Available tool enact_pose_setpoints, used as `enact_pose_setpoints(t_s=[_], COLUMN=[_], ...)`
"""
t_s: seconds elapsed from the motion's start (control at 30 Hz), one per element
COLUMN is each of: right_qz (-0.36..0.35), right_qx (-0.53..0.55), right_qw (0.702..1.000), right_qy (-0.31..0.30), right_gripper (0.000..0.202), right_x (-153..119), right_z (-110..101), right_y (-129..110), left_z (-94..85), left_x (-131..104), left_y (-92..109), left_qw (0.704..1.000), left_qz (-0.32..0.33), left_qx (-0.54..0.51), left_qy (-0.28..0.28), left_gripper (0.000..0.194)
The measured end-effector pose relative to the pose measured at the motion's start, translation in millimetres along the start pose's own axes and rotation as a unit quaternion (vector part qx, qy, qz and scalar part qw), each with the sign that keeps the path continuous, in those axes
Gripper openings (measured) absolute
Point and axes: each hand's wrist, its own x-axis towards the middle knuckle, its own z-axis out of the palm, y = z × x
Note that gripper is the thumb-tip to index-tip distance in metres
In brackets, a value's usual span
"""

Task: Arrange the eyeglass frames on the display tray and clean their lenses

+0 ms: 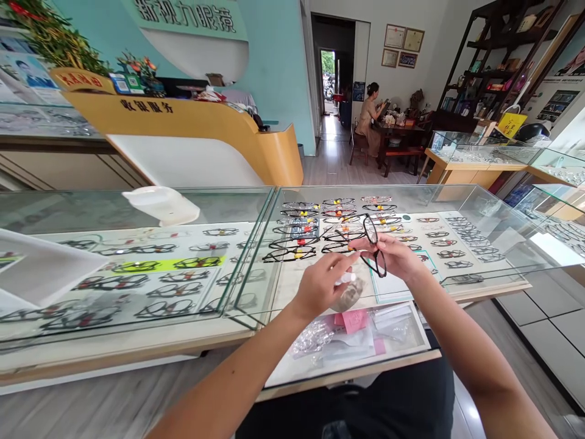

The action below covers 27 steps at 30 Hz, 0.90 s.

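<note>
One pair of black-framed glasses [380, 262] shows in the head view, pinched between the thumb and fingers of the right hand [400, 256] above the glass display case [292, 277]; the left hand [322, 283] is half curled beside it, grip unclear.

A person [369, 116] in beige sits on a stool [360, 143] at a dark table [402, 129], near an open doorway [342, 79]. Four frames [394, 36] hang above; a tall shelf [512, 39] leans into view at right, over a glass case [461, 175] and a yellow sign [510, 125]. At left, a leafy plant [59, 39] and red-tipped flowers [141, 66] top a yellow counter [205, 121] before a teal wall [276, 61] bearing a lettered sign [192, 19].
</note>
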Motion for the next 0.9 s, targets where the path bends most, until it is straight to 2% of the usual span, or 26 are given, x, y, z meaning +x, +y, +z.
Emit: enact_pose_setpoints(t_s=[0.07,0.13,0.3,0.47,0.53,0.6,0.7,0.8,0.9], right_qz=[0.011,0.008,-0.040,-0.066,-0.075,-0.093,-0.137,-0.172,-0.184], right_qx=[0.012,0.022,0.064,0.105,0.112,0.114,0.085,0.026,-0.024], right_qw=[1.000,1.000,0.996,0.989,0.987,0.983,0.977,0.971,0.966], right_qy=[-0.011,-0.009,0.037,0.076,0.092,0.110,0.141,0.166,0.181], right_gripper=[0.042,0.042,0.037,0.034,0.036,0.037,0.038,0.040,0.042], right_x=[-1.7,-2.5,-1.4,0.6,0.9,0.1,-3.8,-8.6,-9.9], right_z=[7.1,11.1,9.3,6.5,5.1,2.5,-2.0,-2.8,1.1], right_y=[3.0,4.7,3.9,2.5,1.9,-0.3,-7.7,-15.0,-15.8], left_z=[2.4,3.5,3.3,5.2,6.2,6.1,2.6,-3.0,-5.5], left_x=[-2.0,-3.3,-3.3,-3.3,-3.2,-1.5,5.1,13.5,18.1], left_y=[1.4,-0.2,-6.0,-5.2,-3.2,-1.2,-0.2,-1.2,-1.4], left_qw=[1.000,0.999,0.998,0.993,0.984,0.958,0.879,0.798,0.746], left_qz=[-0.005,-0.022,-0.060,-0.105,-0.152,-0.244,-0.379,-0.406,-0.415], left_qx=[-0.001,0.006,-0.011,-0.052,-0.089,-0.147,-0.287,-0.443,-0.519], left_qy=[-0.031,-0.036,-0.001,0.001,0.006,0.020,0.041,0.041,0.033], left_gripper=[0.044,0.037,0.024,0.026,0.027,0.029,0.027,0.036,0.045])
